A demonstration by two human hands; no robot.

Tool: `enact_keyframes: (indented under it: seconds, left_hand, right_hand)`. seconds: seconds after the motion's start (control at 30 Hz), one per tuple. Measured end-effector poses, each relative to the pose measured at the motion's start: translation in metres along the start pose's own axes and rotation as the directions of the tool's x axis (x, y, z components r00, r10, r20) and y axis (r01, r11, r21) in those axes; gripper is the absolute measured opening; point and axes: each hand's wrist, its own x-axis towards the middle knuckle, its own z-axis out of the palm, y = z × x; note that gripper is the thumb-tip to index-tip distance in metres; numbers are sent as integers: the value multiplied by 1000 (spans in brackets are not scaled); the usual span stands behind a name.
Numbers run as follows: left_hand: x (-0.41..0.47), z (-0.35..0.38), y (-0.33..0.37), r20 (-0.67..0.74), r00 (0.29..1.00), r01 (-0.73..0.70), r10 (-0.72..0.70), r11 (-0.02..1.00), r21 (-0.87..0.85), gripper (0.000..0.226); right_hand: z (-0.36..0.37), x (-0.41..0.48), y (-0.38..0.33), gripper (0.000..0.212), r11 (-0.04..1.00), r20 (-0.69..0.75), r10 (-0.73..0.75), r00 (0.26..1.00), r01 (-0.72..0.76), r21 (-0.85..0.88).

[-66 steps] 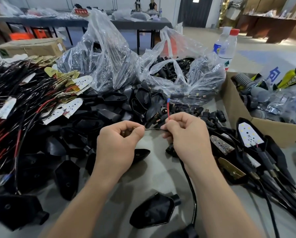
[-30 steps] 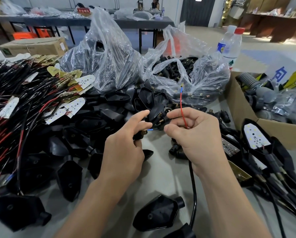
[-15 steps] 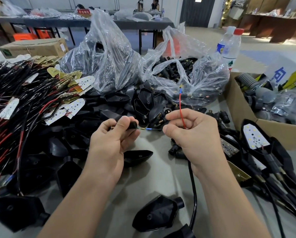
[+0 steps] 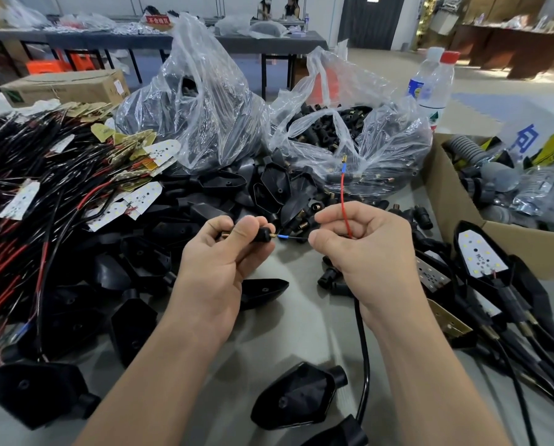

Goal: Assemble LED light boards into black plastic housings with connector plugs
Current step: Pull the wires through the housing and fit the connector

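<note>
Workshop, grey table [image 4: 301, 333] crowded w/ parts; more tables and a dark door in bg. L hand [image 4: 217, 265], ctr frame, pinches a small black plug [image 4: 262, 235] btwn thumb and curled fingers, its brass end pointing right. R hand [image 4: 365, 249], just right of it, fingers curled, pinches a thin wire [image 4: 293, 239] w/ a blue sleeve. The sleeve tip meets the plug's brass end; can't tell if it's inside. A red wire [image 4: 343, 201] rises out of the R hand toward upper ctr, w/ blue sleeve and brass tip on top. A black cable [image 4: 362, 349] drops from under the R hand to the btm edge.

One housing [image 4: 298, 400] lies btm ctr, just left of the cable. A pile of housings [image 4: 269, 188] sits behind the hands. Left side: heap of boards [image 4: 140, 197] on red and black leads. Upper ctr: two clear bags, the left bag [image 4: 198, 107] w/ dark parts and the right bag [image 4: 394, 146] open and full of plugs. Two bottles [image 4: 433, 82] stand upper right. A cardboard box [image 4: 446, 201] of mixed items is at the right edge. In front of it lie assembled units [image 4: 481, 255], white LED face up.
</note>
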Motion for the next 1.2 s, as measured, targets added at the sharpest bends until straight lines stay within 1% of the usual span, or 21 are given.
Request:
enact_keyframes:
  seconds: [0.1,0.2,0.3,0.4,0.47,0.6,0.67,0.73,0.8,0.9,0.93,1.03,1.1,1.2]
  left_hand:
    - [-1,1,-2,14,1000,-14,14,999,35,30]
    - [-2,3,-3,22,998,-59,58,994,92,36]
    - [-5,6,-11,35,997,-74,70,991,110,38]
    - [-6,10,-18,-6,998,-61,62,994,86,39]
    - [-4,11,-18,-21,998,-50,51,998,48,37]
    - [-1,9,-17,-30,1000,4,-4,1000,-12,26]
    - [0,9,-17,-33,999,37,-37,999,-13,16]
    - [1,8,-17,-31,998,61,-61,998,-18,14]
    - [1,8,-17,-15,996,82,-83,995,-51,13]
    - [1,8,-16,-8,994,106,-107,990,-96,13]
    - [1,8,-15,-15,994,104,-106,989,-102,13]
    - [2,7,-13,-36,996,82,-87,988,-128,16]
    - [4,6,-12,-44,996,65,-71,989,-135,16]
    - [3,6,-15,-35,998,41,-45,993,-109,14]
  right_hand:
    - [1,0,0,27,1000,12,8,1000,-8,8]
    - [5,-1,0,26,1000,56,16,998,-17,10]
    - [13,-4,2,27,999,99,20,995,-16,-41]
    - [17,-5,3,22,995,92,44,995,-35,-90]
    - [17,-4,2,18,996,91,73,993,-69,-49]
    - [15,-1,1,30,997,34,75,997,-76,20]
    - [11,0,0,30,996,9,68,998,-68,49]
    - [9,-1,1,28,999,-8,54,998,-54,8]
    - [9,-1,3,24,996,-32,41,999,-44,-76]
    - [10,0,5,14,990,-56,72,996,-79,-121]
    - [10,-1,4,9,987,-48,98,994,-103,-122]
    - [7,-1,5,10,976,41,141,989,-131,-174]
    - [6,-3,6,5,975,91,115,989,-95,-201]
    - [9,-4,7,12,983,111,100,989,-80,-168]
